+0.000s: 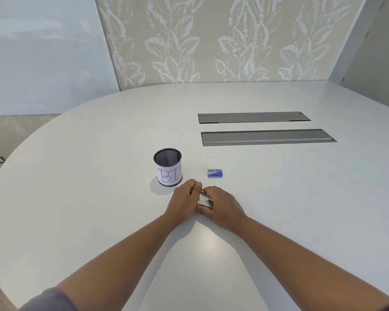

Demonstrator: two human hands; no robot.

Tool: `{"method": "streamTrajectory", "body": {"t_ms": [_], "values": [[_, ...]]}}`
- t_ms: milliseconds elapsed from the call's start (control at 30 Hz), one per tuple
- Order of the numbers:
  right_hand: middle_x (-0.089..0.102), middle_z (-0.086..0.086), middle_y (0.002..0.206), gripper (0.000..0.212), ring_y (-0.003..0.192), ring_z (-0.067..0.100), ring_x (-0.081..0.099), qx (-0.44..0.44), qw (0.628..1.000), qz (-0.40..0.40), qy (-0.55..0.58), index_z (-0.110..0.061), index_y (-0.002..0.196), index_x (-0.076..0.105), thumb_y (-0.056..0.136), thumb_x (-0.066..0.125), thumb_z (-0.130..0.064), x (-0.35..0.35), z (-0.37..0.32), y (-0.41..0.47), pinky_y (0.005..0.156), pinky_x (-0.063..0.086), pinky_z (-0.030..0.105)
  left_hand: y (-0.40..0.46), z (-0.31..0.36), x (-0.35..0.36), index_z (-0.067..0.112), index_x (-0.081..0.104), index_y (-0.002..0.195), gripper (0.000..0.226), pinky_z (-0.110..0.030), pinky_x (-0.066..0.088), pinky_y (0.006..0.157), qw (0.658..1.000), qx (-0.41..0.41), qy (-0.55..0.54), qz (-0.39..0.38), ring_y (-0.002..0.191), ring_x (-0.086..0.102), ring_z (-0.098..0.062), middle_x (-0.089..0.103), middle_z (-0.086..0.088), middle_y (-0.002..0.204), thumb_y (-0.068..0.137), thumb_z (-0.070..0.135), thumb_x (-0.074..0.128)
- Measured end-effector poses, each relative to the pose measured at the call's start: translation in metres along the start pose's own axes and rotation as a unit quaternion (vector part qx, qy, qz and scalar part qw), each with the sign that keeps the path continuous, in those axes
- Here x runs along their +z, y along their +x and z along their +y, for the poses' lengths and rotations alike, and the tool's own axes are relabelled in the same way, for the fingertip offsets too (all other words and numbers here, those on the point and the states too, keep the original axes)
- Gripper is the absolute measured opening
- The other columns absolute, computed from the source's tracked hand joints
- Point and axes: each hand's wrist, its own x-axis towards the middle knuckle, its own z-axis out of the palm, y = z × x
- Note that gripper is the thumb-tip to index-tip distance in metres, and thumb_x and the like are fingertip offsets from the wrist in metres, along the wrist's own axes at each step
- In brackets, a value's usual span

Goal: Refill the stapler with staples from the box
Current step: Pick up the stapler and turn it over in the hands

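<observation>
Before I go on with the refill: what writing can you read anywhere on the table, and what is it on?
"BI", with the start of a further letter cut off at the edge: handwritten on the white paper label around the black mesh cup.
Print on the small blue staple box: too small and blurred to read.
Stapler held by both hands: no text visible.

Office meeting room: large white oval table (99, 153) with flush cable hatches (265, 137), leaf-patterned wall panel (211, 41).
</observation>
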Motion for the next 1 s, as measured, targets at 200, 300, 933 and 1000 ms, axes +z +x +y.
{"method": "streamTrajectory", "body": {"t_ms": [200, 300, 933, 1000], "values": [[0.047, -0.006, 0.079, 0.041, 0.071, 0.018, 0.042, -0.024, 0.999, -0.009, -0.048, -0.022, 0.086, 0.039, 0.094, 0.058, -0.058, 0.0007, -0.0053, -0.0011, 0.062, 0.029, 0.033, -0.0013, -0.0035, 0.0, 0.014, 0.041, 0.079, 0.045, -0.046, 0.046, 0.062, 0.998, 0.03, 0.058, 0.026, 0.059, 0.045, -0.017, 0.048, 0.0, 0.064, 0.1, 0.053, 0.034], [0.05, -0.002, 0.077, 0.043, 0.069, 0.022, 0.044, -0.029, 0.997, -0.02, -0.066, -0.02, 0.084, 0.037, 0.098, 0.05, -0.059, 0.0012, -0.0075, -0.0029, 0.06, 0.032, 0.036, -0.0022, -0.0034, 0.0007, 0.015, 0.037, 0.075, 0.045, -0.04, 0.04, 0.057, 0.996, 0.042, 0.074, 0.039, 0.056, 0.037, -0.011, 0.042, 0.005, 0.061, 0.102, 0.051, 0.034], [0.043, -0.003, 0.071, 0.045, 0.065, 0.024, 0.042, -0.055, 0.997, 0.001, -0.06, -0.019, 0.079, 0.035, 0.099, 0.049, -0.057, 0.0029, -0.0036, -0.0047, 0.057, 0.034, 0.038, -0.0035, -0.0058, -0.0008, 0.017, 0.043, 0.071, 0.048, -0.02, 0.034, 0.054, 0.998, 0.048, 0.018, 0.033, 0.057, 0.038, -0.006, 0.043, 0.013, 0.058, 0.099, 0.055, 0.036], [0.044, -0.003, 0.071, 0.045, 0.065, 0.024, 0.042, -0.049, 0.997, 0.007, -0.052, -0.019, 0.079, 0.036, 0.098, 0.049, -0.059, 0.0025, -0.0032, -0.0044, 0.058, 0.034, 0.038, -0.0033, -0.0052, -0.0025, 0.015, 0.051, 0.075, 0.044, -0.019, 0.037, 0.057, 0.999, 0.041, -0.01, 0.028, 0.059, 0.043, -0.007, 0.048, 0.013, 0.062, 0.102, 0.047, 0.037]]}}
